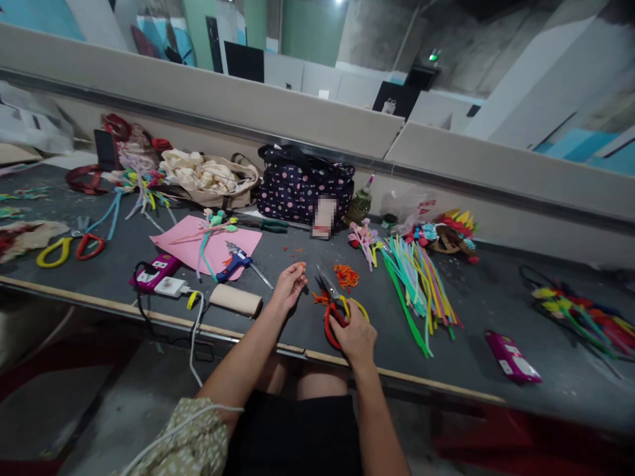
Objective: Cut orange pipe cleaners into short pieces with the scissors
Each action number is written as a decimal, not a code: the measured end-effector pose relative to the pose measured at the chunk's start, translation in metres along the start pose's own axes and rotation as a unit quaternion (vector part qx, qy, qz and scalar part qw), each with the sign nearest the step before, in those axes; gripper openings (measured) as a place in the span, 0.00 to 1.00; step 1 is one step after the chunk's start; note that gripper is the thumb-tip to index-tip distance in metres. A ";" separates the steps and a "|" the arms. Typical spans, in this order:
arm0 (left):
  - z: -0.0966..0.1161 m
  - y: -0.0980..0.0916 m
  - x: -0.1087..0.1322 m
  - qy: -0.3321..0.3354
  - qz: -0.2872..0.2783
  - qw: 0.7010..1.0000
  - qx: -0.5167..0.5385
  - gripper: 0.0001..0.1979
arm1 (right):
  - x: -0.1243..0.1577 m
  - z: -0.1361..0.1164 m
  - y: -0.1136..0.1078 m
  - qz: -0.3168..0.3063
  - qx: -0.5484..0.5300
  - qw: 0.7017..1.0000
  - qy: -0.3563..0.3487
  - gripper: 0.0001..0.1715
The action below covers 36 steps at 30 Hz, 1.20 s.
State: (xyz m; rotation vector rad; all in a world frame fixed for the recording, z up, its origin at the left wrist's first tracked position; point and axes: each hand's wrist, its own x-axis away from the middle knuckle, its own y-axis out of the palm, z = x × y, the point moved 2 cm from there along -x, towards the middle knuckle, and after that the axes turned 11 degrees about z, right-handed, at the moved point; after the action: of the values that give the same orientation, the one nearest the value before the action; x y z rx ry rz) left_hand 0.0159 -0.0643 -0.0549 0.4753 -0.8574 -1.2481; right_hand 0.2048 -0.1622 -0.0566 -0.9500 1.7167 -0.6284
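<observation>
My left hand (288, 285) rests on the dark table (496, 304), its fingertips pinched on a small orange piece (301, 266). My right hand (358, 337) is closed round the red and yellow handles of a pair of scissors (331, 301), whose blades point up and left. A little pile of cut orange bits (346, 276) lies just beyond the blades. A few orange scraps (292, 251) are scattered farther back.
Several coloured pipe cleaners (419, 284) lie in a bundle to the right. To the left sit a blue glue gun (237, 262) on pink paper (186, 241), a cardboard tube (236, 299) and a power strip (159, 274). A dotted bag (297, 188) stands behind.
</observation>
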 end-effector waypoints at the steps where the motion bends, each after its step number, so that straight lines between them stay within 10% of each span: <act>1: 0.001 0.000 0.000 0.002 -0.001 1.000 -0.003 0.15 | 0.000 0.001 0.000 0.004 -0.001 1.000 0.001 0.32; 11: 0.004 0.012 0.014 0.106 -0.004 0.987 -0.118 0.12 | 0.001 0.003 0.000 0.007 -0.008 1.000 0.001 0.29; 36: 0.000 0.004 0.005 0.071 0.016 0.994 -0.080 0.15 | 0.004 0.001 -0.007 0.010 -0.102 0.993 -0.056 0.29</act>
State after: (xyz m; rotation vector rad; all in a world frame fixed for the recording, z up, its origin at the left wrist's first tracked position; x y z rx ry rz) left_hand 0.0184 -0.0678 -0.0508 0.4144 -0.6377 -1.2279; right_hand 0.2077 -0.1694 -0.0536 -1.0886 1.7097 -0.3841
